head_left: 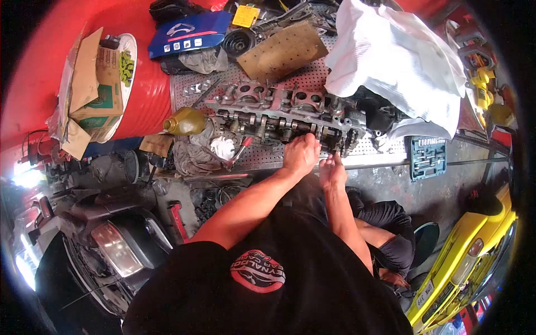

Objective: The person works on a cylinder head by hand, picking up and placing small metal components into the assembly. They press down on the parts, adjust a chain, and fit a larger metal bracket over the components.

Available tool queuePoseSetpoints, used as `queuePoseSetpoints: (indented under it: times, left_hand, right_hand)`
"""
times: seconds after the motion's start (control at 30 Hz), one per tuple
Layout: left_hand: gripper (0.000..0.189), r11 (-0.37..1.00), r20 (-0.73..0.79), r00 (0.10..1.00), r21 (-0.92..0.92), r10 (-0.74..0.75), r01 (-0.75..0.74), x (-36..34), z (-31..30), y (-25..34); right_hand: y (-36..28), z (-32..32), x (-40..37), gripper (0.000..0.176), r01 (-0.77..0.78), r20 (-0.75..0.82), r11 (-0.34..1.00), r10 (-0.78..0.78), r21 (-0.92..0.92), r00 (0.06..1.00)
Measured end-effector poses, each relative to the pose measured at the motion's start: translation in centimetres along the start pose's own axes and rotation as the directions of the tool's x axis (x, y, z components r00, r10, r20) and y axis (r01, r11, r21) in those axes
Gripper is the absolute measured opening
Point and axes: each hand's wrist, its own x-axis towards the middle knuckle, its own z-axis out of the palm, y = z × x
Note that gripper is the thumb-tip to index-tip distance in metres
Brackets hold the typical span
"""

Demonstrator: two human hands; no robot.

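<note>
A metal engine cylinder head [262, 100] with its camshaft parts exposed lies on a perforated metal bench [268, 162]. At its near edge, right of the middle, my left hand [302, 153] is closed against the valve train. My right hand [333, 171] sits just beside it, lower and to the right, with its fingers pinched together at the same edge. Whatever the fingers of either hand hold is hidden or too small to make out. Left of my hands lies a red-handled tool [244, 146], close to a crumpled white rag [223, 148].
A yellowish bottle [187, 121] and grey cloths [195, 155] lie left of the cylinder head. Behind it are a brown sheet [283, 51] and a white cover [396, 61]. A tool set [427, 158] is at right. Another person [385, 226] is low beside my right arm.
</note>
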Motion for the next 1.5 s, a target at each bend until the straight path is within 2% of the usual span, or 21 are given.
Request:
queuePoseSetpoints:
  times: [0.1,0.13,0.2,0.3,0.4,0.47,0.5,0.53,0.6,0.8,0.83,0.93,1.03,1.13,1.27,1.33,1.4,1.5]
  left_hand:
    - [0.026,1.0,-0.103,0.995,0.004,0.008,-0.007,0.1,-0.2,0.7]
    - [0.027,1.0,-0.061,0.998,0.01,-0.004,0.005,0.1,-0.1,0.6]
    - [0.027,0.999,0.021,0.999,0.028,-0.031,0.03,0.2,0.0,0.4]
    - [0.024,0.999,0.065,0.998,0.031,-0.027,0.025,0.1,-0.2,0.1]
    - [0.021,0.999,-0.091,0.994,-0.01,-0.054,0.053,0.0,-0.7,1.3]
    - [0.022,0.999,-0.056,0.998,0.001,-0.039,0.039,0.1,-0.2,1.0]
    - [0.022,0.999,-0.039,0.999,0.009,-0.033,0.033,0.1,-0.1,0.8]
    - [0.024,0.999,-0.004,1.0,0.041,-0.02,0.021,0.1,0.0,0.5]
    - [0.025,0.999,0.029,0.999,0.036,-0.032,0.031,0.1,-0.2,0.4]
    - [0.024,0.998,-0.071,0.996,0.028,-0.053,0.055,-0.1,-0.2,1.3]
    - [0.025,0.996,-0.029,0.997,0.048,-0.075,0.076,0.0,-0.1,1.2]
    - [0.026,0.993,0.037,0.994,0.064,-0.099,0.097,0.1,0.2,0.7]
    - [0.025,0.994,-0.058,0.993,0.048,-0.098,0.101,0.0,-0.2,1.6]
    - [0.024,0.994,-0.08,0.993,0.057,-0.085,0.089,0.0,-0.2,1.9]
    - [0.023,0.988,0.002,0.995,0.123,-0.096,0.095,-0.2,0.5,1.2]
    - [0.024,0.981,0.029,0.988,0.123,-0.153,0.148,0.0,-0.3,2.2]
    - [0.026,0.988,-0.018,0.989,0.031,-0.148,0.149,0.0,-0.6,2.6]
    - [0.028,0.995,-0.015,0.996,0.05,-0.091,0.092,0.3,-0.4,1.9]
  right_hand:
    - [0.1,0.5,-0.8,0.028,-0.089,0.102,0.993,0.081,0.077,0.992]
    - [0.1,0.8,-1.0,0.029,-0.124,0.138,0.988,0.11,0.095,0.984]
    - [0.1,1.1,-1.1,0.027,-0.087,0.081,0.991,0.079,0.103,0.994]
    - [0.4,0.5,0.1,0.023,-0.041,0.008,0.996,0.041,0.076,0.999]
    - [0.7,-0.2,0.8,0.022,-0.017,-0.025,1.0,0.017,0.016,1.0]
    - [0.2,0.8,-0.6,0.022,-0.047,-0.004,0.998,0.047,0.042,0.999]
    - [0.0,0.7,-1.1,0.025,-0.11,0.145,0.99,0.098,0.083,0.985]
    - [-0.2,0.9,-1.2,0.026,-0.135,0.044,0.985,0.131,0.111,0.99]
    - [-0.2,1.1,-1.6,0.026,-0.102,0.04,0.99,0.098,0.093,0.994]
    - [-0.1,0.5,-0.6,0.016,-0.028,-0.009,1.0,0.028,-0.015,1.0]
    - [-0.2,0.6,-0.6,0.013,-0.046,-0.02,0.999,0.046,-0.004,0.999]
    - [-0.8,1.4,-1.8,0.014,-0.103,0.025,0.994,0.102,0.027,0.994]
    - [-0.8,1.2,-1.9,0.015,-0.146,0.078,0.987,0.141,0.068,0.987]
    - [-0.5,0.9,-1.0,0.017,-0.104,0.073,0.993,0.1,0.058,0.992]
    - [-0.1,0.0,0.1,0.012,-0.097,-0.007,0.994,0.097,0.047,0.995]
    - [-0.1,0.1,-0.3,0.019,-0.109,0.068,0.989,0.103,0.099,0.992]
    - [-0.2,0.2,-0.5,0.025,-0.182,0.098,0.971,0.168,0.154,0.981]
    - [0.3,0.0,0.1,0.028,-0.124,0.074,0.983,0.115,0.133,0.991]
